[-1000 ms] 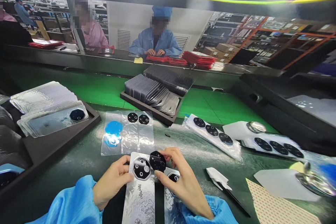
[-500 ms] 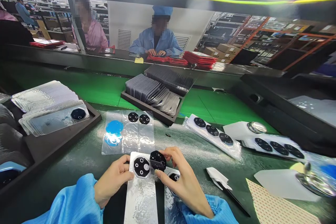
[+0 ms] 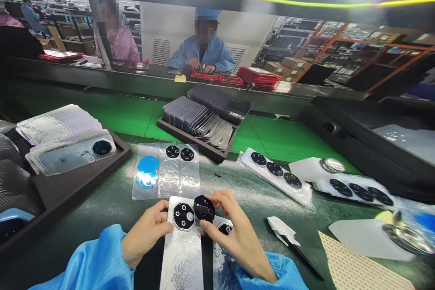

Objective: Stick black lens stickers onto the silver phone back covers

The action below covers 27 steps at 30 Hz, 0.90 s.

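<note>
From my remote post I saw a co-worker in blue at the far side, a red stack just right, cardboard boxes farther right and a yellow note to the left.

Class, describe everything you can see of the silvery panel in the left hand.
The silvery panel is long and flat, with a shiny, rippled-looking surface; its exact material is unclear. Near its far end sits a black octagon with a pale border, light rings and one pale round spot. The left hand grips its left edge, thumb on the face. A separate black piece, held in the right hand, is at its upper right edge; contact is unclear. The frame cuts off the near end.
</note>
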Motion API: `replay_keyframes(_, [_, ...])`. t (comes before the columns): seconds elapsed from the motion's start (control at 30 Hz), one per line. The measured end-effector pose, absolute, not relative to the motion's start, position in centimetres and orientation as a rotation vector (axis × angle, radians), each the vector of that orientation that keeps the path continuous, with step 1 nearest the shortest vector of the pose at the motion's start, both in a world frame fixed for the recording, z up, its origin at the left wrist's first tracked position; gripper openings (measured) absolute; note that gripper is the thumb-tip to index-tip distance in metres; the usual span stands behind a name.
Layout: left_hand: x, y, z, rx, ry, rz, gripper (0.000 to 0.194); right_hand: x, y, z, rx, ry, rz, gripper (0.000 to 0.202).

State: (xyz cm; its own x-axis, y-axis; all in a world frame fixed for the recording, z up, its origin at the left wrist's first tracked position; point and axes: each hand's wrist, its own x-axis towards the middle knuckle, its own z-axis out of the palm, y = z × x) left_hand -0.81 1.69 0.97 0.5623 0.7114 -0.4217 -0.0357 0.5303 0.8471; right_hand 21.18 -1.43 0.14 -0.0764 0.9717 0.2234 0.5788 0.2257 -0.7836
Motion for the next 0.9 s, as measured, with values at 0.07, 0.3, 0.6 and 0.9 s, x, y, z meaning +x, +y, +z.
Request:
replay_keyframes(0.07, [-0.8,1.7,1.0,0.912,0.866,0.517,0.038,21.2,-1.4,0.1,-1.444,-1.759,0.674,0.028])
replay_keyframes(0.3, [-0.9,1.6,1.0,0.918,0.871,0.512,0.038,21.2,-1.5,0.1,-1.439,-1.769,0.675,0.028])
replay_keyframes(0.6, [-0.8,1.6,0.8,0.926,0.869,0.523,0.038,21.1,-1.5,-0.2,-1.419,-1.805,0.726,0.030])
replay_keyframes(0.9, [-0.4,1.4,0.8,0.983,0.851,0.525,0.036,19.1,-2.2,0.0,-1.293,-2.007,0.666,0.044])
